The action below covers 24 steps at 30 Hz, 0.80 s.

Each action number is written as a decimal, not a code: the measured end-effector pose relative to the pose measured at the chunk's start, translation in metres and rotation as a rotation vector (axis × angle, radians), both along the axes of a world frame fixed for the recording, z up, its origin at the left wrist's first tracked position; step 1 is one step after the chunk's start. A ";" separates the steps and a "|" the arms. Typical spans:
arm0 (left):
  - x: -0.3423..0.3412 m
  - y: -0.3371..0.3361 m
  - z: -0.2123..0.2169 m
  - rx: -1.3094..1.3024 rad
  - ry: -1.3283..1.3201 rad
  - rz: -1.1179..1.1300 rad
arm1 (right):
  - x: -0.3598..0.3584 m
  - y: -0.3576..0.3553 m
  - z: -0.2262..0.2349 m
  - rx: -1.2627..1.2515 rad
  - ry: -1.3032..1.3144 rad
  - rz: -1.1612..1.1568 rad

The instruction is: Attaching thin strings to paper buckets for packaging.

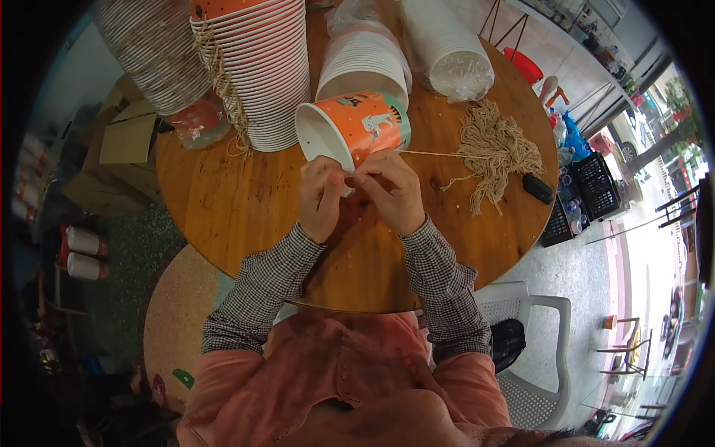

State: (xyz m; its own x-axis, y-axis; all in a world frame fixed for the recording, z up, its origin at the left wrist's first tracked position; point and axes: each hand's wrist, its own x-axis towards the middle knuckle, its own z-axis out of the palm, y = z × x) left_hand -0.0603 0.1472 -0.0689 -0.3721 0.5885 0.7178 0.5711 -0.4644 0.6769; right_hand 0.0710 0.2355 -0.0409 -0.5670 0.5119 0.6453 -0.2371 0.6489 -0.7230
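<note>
An orange paper bucket [365, 123] with a green band and a white printed figure lies on its side, its white mouth toward the left. At the near side of its rim, my left hand [320, 200] is closed in a pinch; what its fingertips hold is hidden. My right hand [392, 192] pinches beside it, the fingertips of both almost meeting. A thin tan string [432, 154] runs from my right hand to a loose bundle of string [499, 149] on the right of the table. Any knot or hole at the rim is too small to see.
On the round wooden table [238, 216] stands a tall stack of buckets [261, 74] with string hanging down its side. Behind lie wrapped white stacks [447, 56] and bagged lids [153, 59]. A small black object [538, 188] is near the right edge. A white chair [547, 365] stands close by.
</note>
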 end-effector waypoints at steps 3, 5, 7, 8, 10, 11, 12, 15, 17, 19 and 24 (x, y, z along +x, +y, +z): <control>0.005 0.001 -0.001 -0.108 -0.127 -0.034 | -0.001 0.001 0.000 0.022 -0.017 -0.017; 0.005 0.002 0.001 -0.106 -0.150 -0.026 | -0.002 0.002 0.000 0.048 -0.026 -0.033; 0.005 0.002 0.002 -0.104 -0.173 -0.018 | -0.003 0.004 -0.004 0.055 0.000 -0.036; 0.004 0.002 0.001 -0.094 -0.175 -0.025 | -0.003 0.004 -0.003 0.055 0.000 -0.035; 0.003 0.002 0.000 -0.083 -0.178 -0.032 | -0.003 0.003 -0.002 0.052 0.011 -0.029; 0.003 0.002 0.000 -0.076 -0.157 -0.027 | -0.003 0.004 -0.002 0.052 0.012 -0.029; 0.002 0.002 0.000 -0.069 -0.136 -0.023 | -0.004 0.004 -0.004 0.037 0.018 -0.025; 0.002 0.001 0.000 -0.074 -0.128 -0.013 | -0.004 0.002 -0.002 0.009 0.027 -0.019; 0.005 0.000 0.003 -0.060 -0.117 0.003 | -0.003 0.002 -0.002 -0.004 0.030 -0.018; 0.008 0.000 0.007 -0.047 -0.105 0.017 | -0.002 0.002 -0.005 -0.081 0.040 -0.007; 0.002 0.001 0.007 0.030 0.061 0.112 | -0.001 0.003 -0.003 -0.126 0.021 -0.015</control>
State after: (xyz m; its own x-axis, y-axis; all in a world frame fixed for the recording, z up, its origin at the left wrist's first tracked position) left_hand -0.0582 0.1480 -0.0616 -0.3891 0.5233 0.7581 0.6605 -0.4151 0.6256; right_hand 0.0702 0.2383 -0.0442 -0.5460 0.5977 0.5871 -0.2442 0.5568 -0.7939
